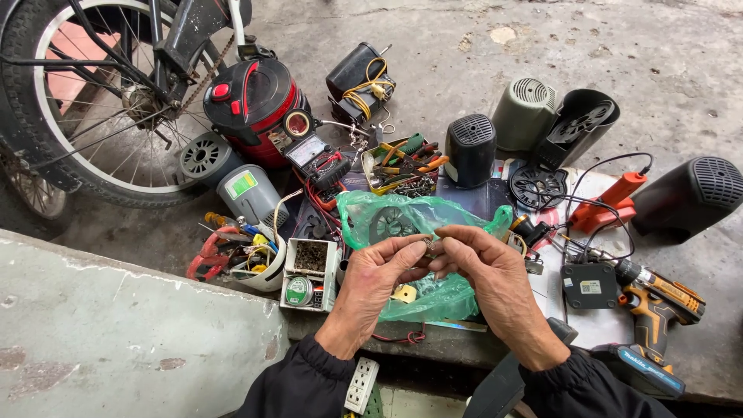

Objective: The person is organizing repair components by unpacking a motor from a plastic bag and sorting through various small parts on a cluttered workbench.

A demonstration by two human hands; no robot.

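Green plastic bag [433,298], translucent and crumpled, lies on the concrete floor [480,70] directly beneath both hands. Left hand [379,282] and right hand [487,275] meet above it, fingertips pinched together on a small metal part [428,244] held between them (its exact kind is too small to tell). Both hands are closed to a fine pinch, thumbs and forefingers touching the part, the other fingers curled loosely.

Left of the bag stands a white box [309,271] of small hardware, with a round solder reel [298,291] at its near end. Beyond it, pliers [209,255] with red handles lie beside a grey can [249,193]. A red-and-black vacuum [251,108] stands near the bicycle wheel [70,124] at the far left corner. An analogue meter [313,155] rests just behind the bag, next to a tray [402,166] of tools. Dark fan covers [470,147] stand farther back. At the right, an orange drill [658,298] lies beside a black charger [590,285]. A white power strip [361,385] shows at the near edge, between the sleeves.
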